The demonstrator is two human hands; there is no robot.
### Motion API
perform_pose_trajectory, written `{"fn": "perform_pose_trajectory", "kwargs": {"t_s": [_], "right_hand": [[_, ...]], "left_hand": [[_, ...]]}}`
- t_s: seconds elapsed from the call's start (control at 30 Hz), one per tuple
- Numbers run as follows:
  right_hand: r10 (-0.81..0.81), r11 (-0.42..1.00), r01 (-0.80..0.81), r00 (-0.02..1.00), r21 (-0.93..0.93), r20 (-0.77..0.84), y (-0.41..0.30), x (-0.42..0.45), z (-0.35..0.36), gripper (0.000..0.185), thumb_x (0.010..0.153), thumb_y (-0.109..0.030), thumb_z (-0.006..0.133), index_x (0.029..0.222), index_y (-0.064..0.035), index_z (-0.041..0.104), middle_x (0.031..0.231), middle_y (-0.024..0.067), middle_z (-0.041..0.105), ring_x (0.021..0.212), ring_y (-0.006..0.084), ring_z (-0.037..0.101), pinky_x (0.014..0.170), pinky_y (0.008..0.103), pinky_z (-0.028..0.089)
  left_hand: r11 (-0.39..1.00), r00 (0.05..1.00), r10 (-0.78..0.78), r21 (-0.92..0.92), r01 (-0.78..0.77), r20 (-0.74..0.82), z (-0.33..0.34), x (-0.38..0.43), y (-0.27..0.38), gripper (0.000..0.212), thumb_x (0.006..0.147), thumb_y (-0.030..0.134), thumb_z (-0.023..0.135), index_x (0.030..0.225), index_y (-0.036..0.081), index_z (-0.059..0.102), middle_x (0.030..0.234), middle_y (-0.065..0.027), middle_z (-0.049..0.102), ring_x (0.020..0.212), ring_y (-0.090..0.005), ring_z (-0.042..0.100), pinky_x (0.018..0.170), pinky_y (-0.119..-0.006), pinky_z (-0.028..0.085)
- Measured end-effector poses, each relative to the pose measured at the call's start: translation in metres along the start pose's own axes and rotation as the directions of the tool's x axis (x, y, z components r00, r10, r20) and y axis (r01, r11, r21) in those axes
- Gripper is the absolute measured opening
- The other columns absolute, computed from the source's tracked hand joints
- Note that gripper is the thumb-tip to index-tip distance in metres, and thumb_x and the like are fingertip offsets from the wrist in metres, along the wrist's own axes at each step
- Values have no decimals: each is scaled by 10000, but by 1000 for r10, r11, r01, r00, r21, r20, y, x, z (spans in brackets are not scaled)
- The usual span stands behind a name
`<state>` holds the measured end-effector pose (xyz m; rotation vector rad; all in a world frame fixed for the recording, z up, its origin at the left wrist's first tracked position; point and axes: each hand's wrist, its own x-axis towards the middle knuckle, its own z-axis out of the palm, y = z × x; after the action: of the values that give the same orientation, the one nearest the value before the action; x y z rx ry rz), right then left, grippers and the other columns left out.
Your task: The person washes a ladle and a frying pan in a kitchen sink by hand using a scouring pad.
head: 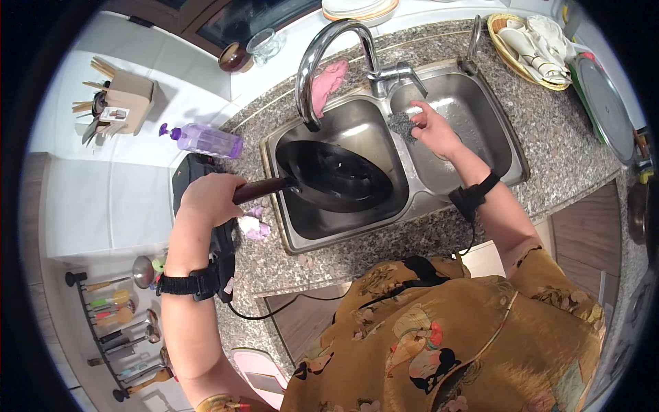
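Note:
My left hand [208, 198] grips the brown handle [262, 189] of a black frying pan [334, 177]. The pan lies tilted inside the left basin [355, 121] of a double stainless steel sink, its inner surface glossy and wet-looking. At the divider between the basins, a grey steel wool scrubber [401, 126] is against the fingers of my right hand [435, 131]. The index finger points away from it; whether the other fingers hold the scrubber I cannot tell. A chrome faucet [337, 26] arches over the left basin, with no water seen flowing. Droplets dot the right basin [479, 123].
A purple soap bottle [213, 140] and a crumpled lilac-and-white item [253, 225] lie left of the sink. Behind it hangs a pink cloth [329, 82]. At right are a basket [499, 49] with white cloths and a round lid [605, 108]. Utensils hang from a wall rack [98, 337].

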<state>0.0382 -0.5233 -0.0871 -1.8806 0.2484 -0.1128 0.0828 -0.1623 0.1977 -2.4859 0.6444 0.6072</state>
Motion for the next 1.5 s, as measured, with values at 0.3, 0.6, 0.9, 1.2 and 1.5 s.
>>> {"fn": "perform_pose_trajectory", "kwargs": {"t_s": [0.3, 0.6, 0.9, 1.2, 1.5], "right_hand": [[57, 993, -57, 998, -99, -5, -4, 26, -7, 695, 757, -73, 634, 1406, -85, 387, 1096, 140, 627, 985, 244, 610, 879, 341, 485], [90, 981, -87, 996, -173, 13, 10, 40, -9, 754, 753, -132, 661, 1430, -79, 335, 1149, 163, 636, 1045, 300, 615, 910, 364, 481], [87, 972, -80, 996, -221, 24, 7, 46, -12, 790, 761, -128, 651, 1457, -86, 280, 1110, 158, 662, 1050, 308, 618, 927, 367, 470], [80, 975, -66, 995, -210, 57, 16, 52, -16, 800, 764, -125, 646, 1467, -80, 267, 1120, 152, 661, 1049, 297, 620, 928, 363, 464], [106, 974, -76, 985, -213, 137, 9, 57, -35, 771, 777, -82, 624, 1475, -98, 296, 1098, 140, 657, 1007, 225, 617, 903, 324, 462]], "left_hand": [[999, 1000, -12, -46, 11, -4, 20, 13, -8, 312, 698, 199, 730, 1002, 165, 670, 924, -94, 689, 924, -306, 647, 800, -423, 513], [981, 994, -96, -175, 87, -46, 54, 10, 4, 358, 694, 238, 746, 1040, 188, 671, 881, -103, 692, 873, -309, 659, 770, -426, 523], [964, 979, -140, -247, 100, -147, 114, 11, 6, 435, 704, 210, 747, 1121, 208, 626, 892, -103, 692, 860, -309, 664, 756, -426, 525], [927, 960, -230, -336, 166, -161, 190, 8, 6, 508, 729, 270, 766, 1198, 214, 578, 964, -81, 691, 891, -294, 665, 785, -420, 527], [817, 940, -319, -539, 206, -124, 262, -4, 19, 548, 763, 308, 747, 1266, 211, 553, 1073, -120, 655, 967, -315, 639, 812, -428, 526]]}}
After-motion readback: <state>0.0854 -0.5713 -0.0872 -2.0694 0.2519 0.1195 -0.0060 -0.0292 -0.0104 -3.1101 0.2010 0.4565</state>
